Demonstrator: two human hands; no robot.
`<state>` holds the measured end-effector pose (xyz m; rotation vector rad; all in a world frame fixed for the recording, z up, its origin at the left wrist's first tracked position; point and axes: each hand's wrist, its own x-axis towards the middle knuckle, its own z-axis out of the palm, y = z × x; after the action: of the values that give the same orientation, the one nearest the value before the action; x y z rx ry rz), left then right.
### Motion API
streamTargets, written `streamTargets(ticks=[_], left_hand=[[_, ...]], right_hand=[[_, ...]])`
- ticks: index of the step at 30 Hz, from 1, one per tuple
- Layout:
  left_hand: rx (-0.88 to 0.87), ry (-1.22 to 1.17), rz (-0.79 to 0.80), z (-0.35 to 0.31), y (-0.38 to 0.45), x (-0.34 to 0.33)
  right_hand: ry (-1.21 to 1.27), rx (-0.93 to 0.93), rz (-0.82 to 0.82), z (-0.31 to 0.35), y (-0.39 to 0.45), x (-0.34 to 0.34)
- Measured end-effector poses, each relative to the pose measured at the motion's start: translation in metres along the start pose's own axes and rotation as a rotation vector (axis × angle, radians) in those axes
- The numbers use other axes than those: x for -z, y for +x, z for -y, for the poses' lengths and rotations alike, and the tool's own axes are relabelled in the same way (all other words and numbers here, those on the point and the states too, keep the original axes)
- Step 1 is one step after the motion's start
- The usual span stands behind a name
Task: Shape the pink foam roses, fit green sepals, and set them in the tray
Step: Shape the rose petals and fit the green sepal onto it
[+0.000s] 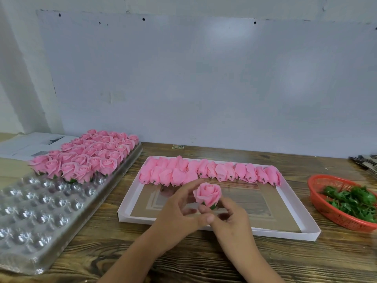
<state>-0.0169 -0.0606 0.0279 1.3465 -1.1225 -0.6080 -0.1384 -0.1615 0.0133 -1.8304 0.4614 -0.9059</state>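
Two trays are laid on the wooden table (pixel 204 260). Left of the hands, a clear plastic tray (pixel 40 217) is seen, its far end packed with finished roses (pixel 85 158), too crowded to be counted. Between both hands, one pink rose (pixel 207 194) is held upright, bloom up, green sepal at its base; it is pinched by the left hand (pixel 179 217) and the right hand (pixel 230 219). Beyond them, unshaped buds (pixel 210 170) are laid on their sides in a white tray (pixel 285 233). Right of the hands, green sepals (pixel 355 201) are heaped in one red basket (pixel 326 213).
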Motion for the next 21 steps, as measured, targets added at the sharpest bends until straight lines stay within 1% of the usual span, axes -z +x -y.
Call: streamTargets(ticks=[2,6,11,15,17,21], left_hand=[[-0.013,0.037,-0.045,0.002,0.001,-0.001],[-0.038,0.027,-0.154,0.004,0.002,0.001],[-0.03,0.05,-0.153,0.006,0.002,0.0],[-0.039,0.067,-0.215,0.007,0.002,0.002],[-0.034,0.044,-0.269,0.006,0.003,0.006],[-0.019,0.037,-0.412,-0.004,0.008,0.032]], right_hand=[[-0.068,0.008,-0.007,-0.006,0.0,0.0],[-0.171,0.071,-0.007,-0.005,-0.001,-0.006],[-0.189,0.05,0.024,-0.008,-0.001,-0.004],[-0.237,0.083,0.056,-0.003,-0.001,-0.005],[-0.235,0.051,0.056,-0.005,-0.002,-0.005],[-0.204,0.048,-0.028,-0.01,-0.003,-0.003]])
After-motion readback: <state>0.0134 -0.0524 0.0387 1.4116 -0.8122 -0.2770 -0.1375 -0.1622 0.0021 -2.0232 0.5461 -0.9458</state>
